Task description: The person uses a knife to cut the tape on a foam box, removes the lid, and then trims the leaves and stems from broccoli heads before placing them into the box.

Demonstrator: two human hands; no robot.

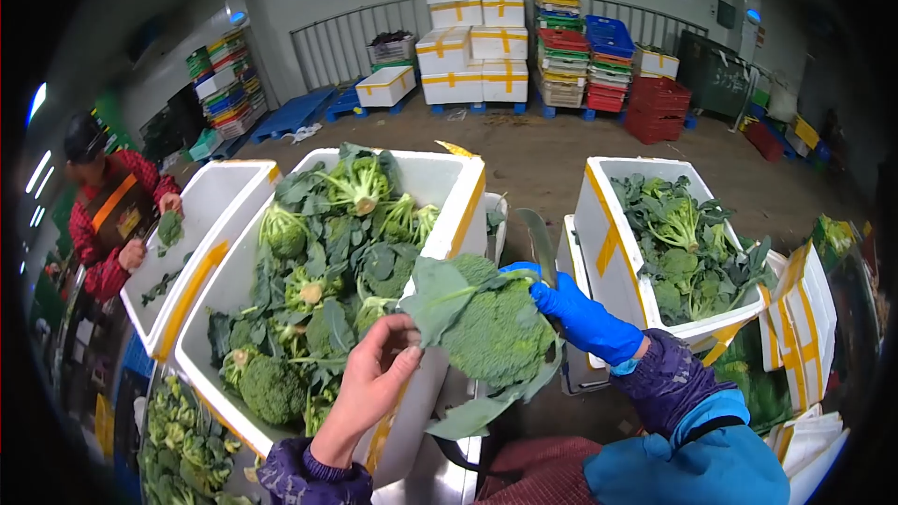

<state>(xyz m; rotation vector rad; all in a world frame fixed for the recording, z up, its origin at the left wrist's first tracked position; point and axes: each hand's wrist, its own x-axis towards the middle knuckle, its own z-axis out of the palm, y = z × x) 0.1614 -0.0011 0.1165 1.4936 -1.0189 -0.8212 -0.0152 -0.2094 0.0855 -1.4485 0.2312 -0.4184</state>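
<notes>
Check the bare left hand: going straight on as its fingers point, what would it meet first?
The broccoli: the left hand pinches its big leaf, and the head lies just beyond, against the gloved right hand holding a knife; depth is unclear.

Concrete floor [552, 164], blue pallets [295, 114] on it, some bearing stacked foam boxes [472, 56] and crates [585, 61]
</notes>
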